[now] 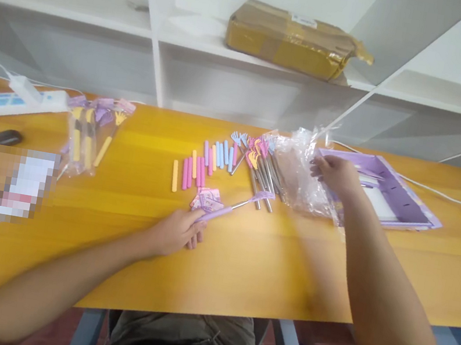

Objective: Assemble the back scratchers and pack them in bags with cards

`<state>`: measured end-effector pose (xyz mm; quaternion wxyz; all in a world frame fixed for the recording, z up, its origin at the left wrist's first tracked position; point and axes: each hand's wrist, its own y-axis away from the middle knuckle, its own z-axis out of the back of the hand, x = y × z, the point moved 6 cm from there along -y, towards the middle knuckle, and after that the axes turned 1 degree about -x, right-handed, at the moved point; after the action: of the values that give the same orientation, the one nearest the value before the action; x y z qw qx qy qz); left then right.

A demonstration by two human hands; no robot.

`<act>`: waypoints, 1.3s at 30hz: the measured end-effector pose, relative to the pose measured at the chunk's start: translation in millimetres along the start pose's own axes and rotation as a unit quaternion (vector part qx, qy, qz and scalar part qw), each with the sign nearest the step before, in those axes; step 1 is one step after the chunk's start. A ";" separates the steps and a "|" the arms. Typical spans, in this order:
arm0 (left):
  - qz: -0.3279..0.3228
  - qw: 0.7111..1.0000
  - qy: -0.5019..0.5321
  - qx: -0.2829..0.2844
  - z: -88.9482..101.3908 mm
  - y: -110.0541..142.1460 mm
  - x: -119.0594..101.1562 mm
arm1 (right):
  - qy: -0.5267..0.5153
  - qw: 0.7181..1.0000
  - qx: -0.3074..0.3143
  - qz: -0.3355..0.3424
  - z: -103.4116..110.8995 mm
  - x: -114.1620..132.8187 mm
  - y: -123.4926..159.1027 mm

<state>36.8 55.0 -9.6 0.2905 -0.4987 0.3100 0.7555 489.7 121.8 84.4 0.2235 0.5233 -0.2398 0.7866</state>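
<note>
My left hand is closed round the handle of a purple back scratcher, its claw end pointing right. Just beyond that hand lie small printed pink cards. My right hand is at a heap of clear plastic bags, its fingers pinched at the upper edge of the plastic. Between the hands lie metal back scratcher rods with pink, yellow and blue claws. Left of them are rows of loose coloured handle sleeves in pink, yellow, blue and purple.
Bagged yellow-handled back scratchers lie at the left, near a power strip, a dark small case and a blurred-out phone. A purple box stands at the right. A taped brown parcel sits on the shelf.
</note>
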 end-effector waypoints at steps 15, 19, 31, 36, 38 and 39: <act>-0.018 0.998 0.057 -0.004 0.0 1.6 3.9 | 0.071 0.982 -0.053 0.167 -44.9 20.6 84.4; -0.011 0.999 0.046 -0.015 1.5 2.2 4.1 | -0.214 0.946 0.242 0.029 -134.0 2.6 172.1; -0.240 0.902 -0.331 -0.141 -0.7 11.1 -23.9 | -0.149 0.895 0.416 0.055 -163.8 11.7 240.1; -0.316 0.804 -0.464 -0.194 -5.0 15.4 -36.3 | -0.104 0.861 0.486 0.109 -169.3 24.3 265.0; -0.331 0.781 -0.494 -0.193 -8.7 14.8 -39.3 | -0.115 0.851 0.500 0.110 -169.6 26.3 269.3; -0.335 0.776 -0.501 -0.188 -10.3 14.2 -39.5 | -0.126 0.845 0.510 0.105 -169.6 26.9 271.0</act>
<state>45.3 33.0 26.6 0.5398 -0.1669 -0.2138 0.7969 195.5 15.5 13.3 -0.1906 0.6298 0.1152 0.7441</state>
